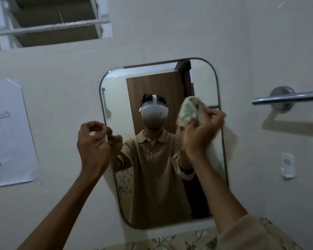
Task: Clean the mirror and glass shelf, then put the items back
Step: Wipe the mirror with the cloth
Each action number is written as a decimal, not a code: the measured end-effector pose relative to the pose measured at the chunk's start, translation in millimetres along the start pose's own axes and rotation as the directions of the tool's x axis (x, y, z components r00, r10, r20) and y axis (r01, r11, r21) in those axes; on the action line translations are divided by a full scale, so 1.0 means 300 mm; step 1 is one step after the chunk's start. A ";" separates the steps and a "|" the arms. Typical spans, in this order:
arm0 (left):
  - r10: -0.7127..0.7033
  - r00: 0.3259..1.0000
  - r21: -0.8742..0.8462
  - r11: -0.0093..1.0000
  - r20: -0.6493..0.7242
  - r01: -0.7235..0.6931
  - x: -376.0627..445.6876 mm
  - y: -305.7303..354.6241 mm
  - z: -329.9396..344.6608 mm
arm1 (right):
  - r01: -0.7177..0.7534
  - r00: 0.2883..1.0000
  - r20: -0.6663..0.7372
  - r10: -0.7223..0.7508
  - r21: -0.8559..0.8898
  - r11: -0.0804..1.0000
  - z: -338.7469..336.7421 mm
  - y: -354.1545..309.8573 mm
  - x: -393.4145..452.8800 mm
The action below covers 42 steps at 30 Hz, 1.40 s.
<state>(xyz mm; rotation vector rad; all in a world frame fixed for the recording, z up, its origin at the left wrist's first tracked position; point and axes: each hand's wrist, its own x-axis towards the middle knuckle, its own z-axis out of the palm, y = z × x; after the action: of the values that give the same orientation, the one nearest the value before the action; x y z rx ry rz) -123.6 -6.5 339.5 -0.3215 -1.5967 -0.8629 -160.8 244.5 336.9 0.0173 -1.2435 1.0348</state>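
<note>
A rounded rectangular mirror [202, 82] with a thin dark frame hangs on the pale wall. My right hand [199, 138] grips a bunched greenish cloth [187, 111] and presses it against the glass near the mirror's right edge, at mid height. My left hand [92, 143] is raised at the mirror's left edge, its fingers curled round the frame. The glass shows a person in a tan shirt with a white headset. The glass shelf is out of view.
A chrome towel bar [287, 98] juts from the wall right of the mirror, with a white wall fitting [288, 165] below it. A paper drawing [9, 134] is taped at the left. A barred window [49, 20] sits above. Floral fabric [170, 243] lies below.
</note>
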 end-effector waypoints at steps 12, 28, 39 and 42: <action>-0.077 0.996 0.006 0.997 -0.039 0.078 0.129 0.018 0.004 | 0.407 0.902 0.178 -0.394 -0.043 0.912 -0.079 0.164 0.035; -0.019 0.999 0.054 0.998 -0.033 0.021 0.122 0.008 0.019 | 0.733 0.544 0.499 -0.674 0.109 0.672 0.237 -0.236 0.012; 0.031 0.998 0.029 0.999 0.052 -0.033 0.123 0.008 0.019 | 0.081 0.992 -0.090 -0.094 -0.130 0.988 0.144 -0.114 0.354; 0.021 0.997 0.022 0.999 0.072 -0.023 0.115 0.021 0.014 | 0.186 0.982 -0.003 -0.187 -0.117 0.976 0.235 -0.253 0.321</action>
<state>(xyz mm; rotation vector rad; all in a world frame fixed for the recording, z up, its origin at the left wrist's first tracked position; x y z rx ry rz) -130.7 -8.3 374.0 -0.3566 -1.6653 -0.8235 -169.9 224.8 476.6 0.0361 -1.2620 0.7978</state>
